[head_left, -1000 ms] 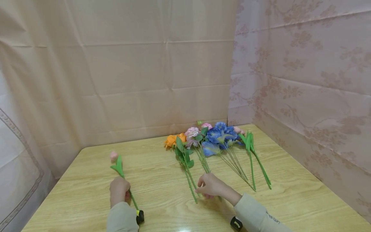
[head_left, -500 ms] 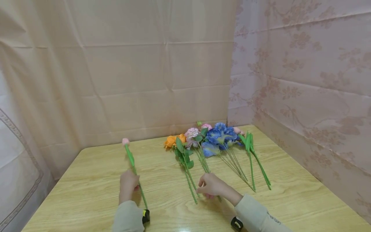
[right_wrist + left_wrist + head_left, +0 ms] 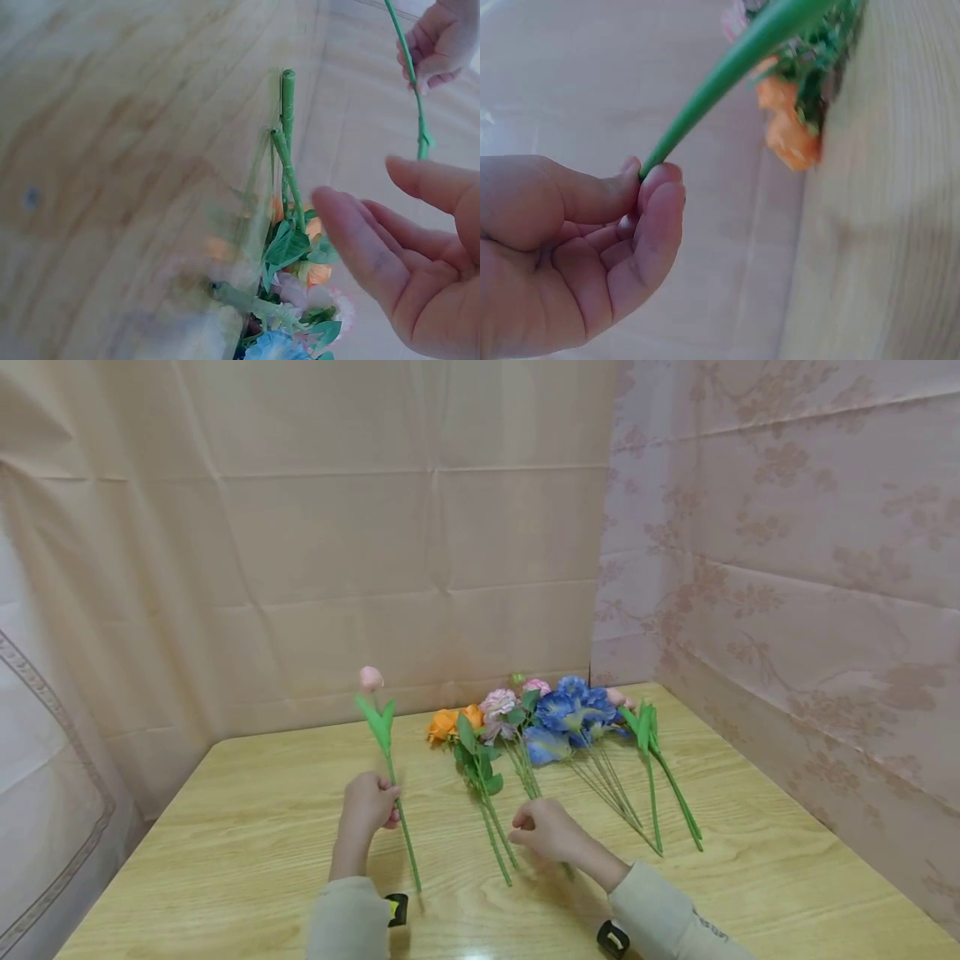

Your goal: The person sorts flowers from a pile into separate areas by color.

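Note:
My left hand point(image 3: 367, 802) pinches the green stem of a pink tulip point(image 3: 371, 678) between thumb and fingertips. The tulip stands tilted, bloom up, its stem end low over the table. In the left wrist view the stem point(image 3: 712, 90) rises from the pinch. My right hand point(image 3: 551, 831) hovers over the stems of the pink ruffled flowers point(image 3: 497, 703). Its thumb and fingers point(image 3: 360, 240) are apart with nothing between them, as the right wrist view shows. Just left of it lie orange flowers point(image 3: 444, 725) with two green stems point(image 3: 495, 839).
Blue flowers point(image 3: 570, 710) on several thin stems lie right of the pink ones, and more pink tulips point(image 3: 643, 727) lie farthest right. All rest on a wood-grain table point(image 3: 225, 827). A beige curtain point(image 3: 337, 568) hangs behind it, and a patterned cloth point(image 3: 810, 568) on the right.
My left hand has lifted the pink tulip from the left part of the table and moved it right, turning the bloom upward. The right hand stays nearly in place.

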The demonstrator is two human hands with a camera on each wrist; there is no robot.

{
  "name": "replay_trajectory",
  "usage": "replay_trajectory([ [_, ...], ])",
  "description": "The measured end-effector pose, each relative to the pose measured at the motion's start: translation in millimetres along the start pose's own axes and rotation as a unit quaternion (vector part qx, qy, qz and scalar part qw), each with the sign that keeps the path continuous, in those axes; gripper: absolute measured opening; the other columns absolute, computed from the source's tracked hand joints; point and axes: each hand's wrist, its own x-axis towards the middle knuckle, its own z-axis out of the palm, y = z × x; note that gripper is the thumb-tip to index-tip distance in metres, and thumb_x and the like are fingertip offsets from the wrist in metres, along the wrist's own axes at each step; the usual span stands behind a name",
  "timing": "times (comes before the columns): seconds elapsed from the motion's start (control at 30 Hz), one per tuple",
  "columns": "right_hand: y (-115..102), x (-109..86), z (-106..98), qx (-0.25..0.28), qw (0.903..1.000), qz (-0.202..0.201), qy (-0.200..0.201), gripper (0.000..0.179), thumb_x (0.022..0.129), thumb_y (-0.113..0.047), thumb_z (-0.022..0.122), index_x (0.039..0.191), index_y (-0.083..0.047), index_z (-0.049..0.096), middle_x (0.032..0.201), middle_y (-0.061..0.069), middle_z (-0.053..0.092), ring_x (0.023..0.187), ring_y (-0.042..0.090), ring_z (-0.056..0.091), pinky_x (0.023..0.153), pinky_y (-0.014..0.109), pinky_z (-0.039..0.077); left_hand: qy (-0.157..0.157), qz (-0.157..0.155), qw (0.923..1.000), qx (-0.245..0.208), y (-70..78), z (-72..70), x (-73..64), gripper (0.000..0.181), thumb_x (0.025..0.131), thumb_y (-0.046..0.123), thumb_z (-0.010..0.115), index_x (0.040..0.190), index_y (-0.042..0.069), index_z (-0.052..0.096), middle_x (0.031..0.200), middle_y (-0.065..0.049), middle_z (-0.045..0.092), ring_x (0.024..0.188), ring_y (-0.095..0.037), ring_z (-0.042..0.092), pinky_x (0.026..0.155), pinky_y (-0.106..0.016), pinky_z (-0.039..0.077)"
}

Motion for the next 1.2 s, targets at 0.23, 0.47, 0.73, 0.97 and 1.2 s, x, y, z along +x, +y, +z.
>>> replay_trajectory([
  [0.23,-3.9,2.4,-1.1,0.087,0.9954,0.0,0.041,0.017,0.082,-0.006,0.062,0.089,0.01,0.059,0.073,0.01,0.06,0.063,0.03,0.06,0.051,0.029,0.05,-0.037,0.052,0.9977,-0.023,19.3,15.1,-8.6,0.011,0.085,-0.005,0.053,0.076,-0.008,0.049,0.057,-0.012,0.053,0.045,-0.016,0.055,0.046,-0.029,0.05],
  [0.47,-6.0,2.4,2.1,0.105,0.9939,-0.029,0.016,0.017,0.083,-0.004,0.06,0.091,0.012,0.059,0.074,0.014,0.062,0.062,0.031,0.061,0.051,0.029,0.051,-0.071,0.07,0.9946,-0.031,31.9,31.5,-11.7,0.009,0.086,-0.004,0.053,0.078,-0.007,0.05,0.056,-0.01,0.053,0.044,-0.012,0.053,0.046,-0.03,0.05],
  [0.73,-11.2,-0.8,10.2,0.143,0.9884,-0.042,-0.029,0.02,0.082,-0.003,0.062,0.092,0.015,0.057,0.074,0.015,0.062,0.064,0.032,0.061,0.053,0.033,0.052,-0.085,0.098,0.9908,-0.039,36.6,46.2,-12.0,0.011,0.085,-0.004,0.054,0.076,-0.006,0.05,0.054,-0.009,0.053,0.043,-0.013,0.054,0.047,-0.032,0.051],
  [0.97,-16.6,-2.8,16.0,0.19,0.9803,-0.032,-0.045,0.021,0.081,-0.003,0.063,0.092,0.014,0.059,0.075,0.02,0.063,0.066,0.036,0.061,0.055,0.037,0.052,-0.097,0.105,0.9883,-0.052,41.2,55.5,-14.6,0.008,0.085,-0.004,0.055,0.079,-0.007,0.051,0.055,-0.009,0.054,0.045,-0.014,0.054,0.049,-0.034,0.051],
  [1.2,-15.5,-2.2,19.8,0.221,0.9744,-0.024,-0.035,0.019,0.081,0.002,0.061,0.092,0.017,0.057,0.075,0.018,0.063,0.066,0.04,0.06,0.055,0.035,0.052,-0.106,0.122,0.9853,-0.055,43.8,61.6,-16.4,0.007,0.085,-0.004,0.055,0.079,-0.007,0.051,0.056,-0.009,0.054,0.044,-0.013,0.054,0.049,-0.037,0.051],
])
